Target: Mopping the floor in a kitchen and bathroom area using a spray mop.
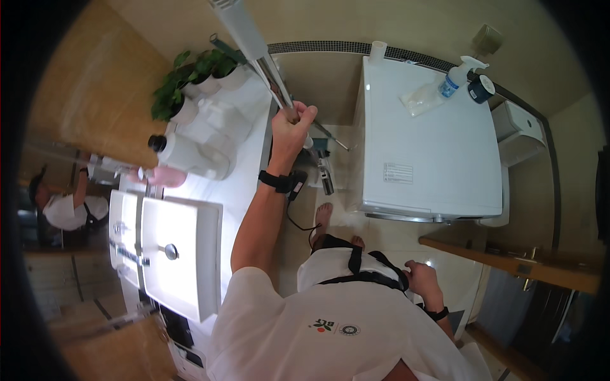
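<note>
My left hand (291, 135) is closed around a metal pole (276, 78), which rises at a slant to a white upper section (243, 31). Below the hand, a grey and black floor-cleaner head (326, 178) rests on the floor; whether it joins the held pole is hard to see. A teal flat head (320, 144) lies behind it near a thin rod (333, 136). My right hand (421, 278) hangs beside my hip near a black strap (395, 276), fingers loosely curled, with nothing seen in it.
Left stands a white counter (252, 119) with a basin (183, 281), white jugs (190, 155) and potted plants (176, 100). On the right, a white appliance (429, 157) bears a spray bottle (455, 78), a packet (421, 100) and a dark jar (480, 89). A wooden door (505, 264) stands lower right.
</note>
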{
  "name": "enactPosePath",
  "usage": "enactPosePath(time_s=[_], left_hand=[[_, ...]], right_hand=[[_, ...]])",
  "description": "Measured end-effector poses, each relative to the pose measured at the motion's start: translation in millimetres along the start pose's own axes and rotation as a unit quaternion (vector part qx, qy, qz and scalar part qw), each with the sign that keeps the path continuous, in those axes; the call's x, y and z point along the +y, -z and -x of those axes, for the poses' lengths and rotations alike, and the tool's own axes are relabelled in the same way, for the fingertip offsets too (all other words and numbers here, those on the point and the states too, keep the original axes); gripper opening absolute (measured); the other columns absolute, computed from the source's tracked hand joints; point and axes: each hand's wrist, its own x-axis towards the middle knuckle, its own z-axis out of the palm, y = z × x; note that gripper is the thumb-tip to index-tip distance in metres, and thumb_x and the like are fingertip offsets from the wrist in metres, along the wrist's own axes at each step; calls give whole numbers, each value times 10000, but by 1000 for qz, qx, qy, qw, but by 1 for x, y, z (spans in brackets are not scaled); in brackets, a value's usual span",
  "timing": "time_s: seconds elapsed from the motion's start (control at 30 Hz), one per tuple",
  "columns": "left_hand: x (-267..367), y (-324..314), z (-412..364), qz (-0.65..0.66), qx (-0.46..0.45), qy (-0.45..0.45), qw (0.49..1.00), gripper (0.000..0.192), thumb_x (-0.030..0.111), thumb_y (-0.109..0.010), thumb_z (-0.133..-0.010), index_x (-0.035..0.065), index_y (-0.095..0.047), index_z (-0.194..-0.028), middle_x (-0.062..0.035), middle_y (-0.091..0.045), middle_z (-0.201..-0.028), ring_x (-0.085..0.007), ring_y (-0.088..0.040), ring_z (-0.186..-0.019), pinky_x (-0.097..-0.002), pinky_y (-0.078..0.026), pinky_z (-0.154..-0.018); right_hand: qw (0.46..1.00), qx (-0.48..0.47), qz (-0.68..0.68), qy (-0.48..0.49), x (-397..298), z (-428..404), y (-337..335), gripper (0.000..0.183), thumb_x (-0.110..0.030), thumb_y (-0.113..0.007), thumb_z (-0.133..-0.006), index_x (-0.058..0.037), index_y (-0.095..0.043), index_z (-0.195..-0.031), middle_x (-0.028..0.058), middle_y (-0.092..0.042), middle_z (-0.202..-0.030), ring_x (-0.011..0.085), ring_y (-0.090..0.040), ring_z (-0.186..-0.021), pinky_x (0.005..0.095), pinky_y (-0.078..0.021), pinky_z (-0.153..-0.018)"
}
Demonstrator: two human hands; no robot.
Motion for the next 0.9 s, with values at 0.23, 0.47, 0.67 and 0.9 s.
enactPosePath(time_s=[0.23,0.47,0.67,0.9], left_hand=[[-34,-8,-100,67,-25,-16,997,217,234,-667,-947,30,-605,-906,12,-567,-741,-58,-489,-684,-231,-372,-622],[-76,-4,-165,80,-25,20,996,229,230,-684,-948,2,-680,-969,-37,-667,-820,-106,-600,-772,-274,-461,-743],[-103,-6,-201,99,-10,43,994,222,231,-699,-936,12,-666,-928,-31,-638,-807,-113,-560,-752,-278,-433,-717],[-146,-1,-234,113,33,45,992,221,217,-704,-928,13,-637,-880,-17,-606,-808,-108,-524,-754,-285,-413,-711]], right_hand=[[993,5,-51,-102,-51,-27,-18,237,-217,-679,-812,-61,-679,-991,192,-695,-812,391,-678,-780,462,-541,-687],[987,26,-112,-109,-96,-41,-15,231,-205,-672,-786,-97,-681,-990,191,-691,-783,391,-678,-768,470,-536,-676],[978,49,-104,-175,-104,-43,-15,237,-210,-676,-810,-73,-677,-1004,178,-696,-781,390,-677,-778,469,-534,-678],[971,48,-111,-207,-109,-39,-25,248,-190,-661,-811,-71,-677,-1028,175,-703,-792,383,-680,-803,470,-532,-701]])
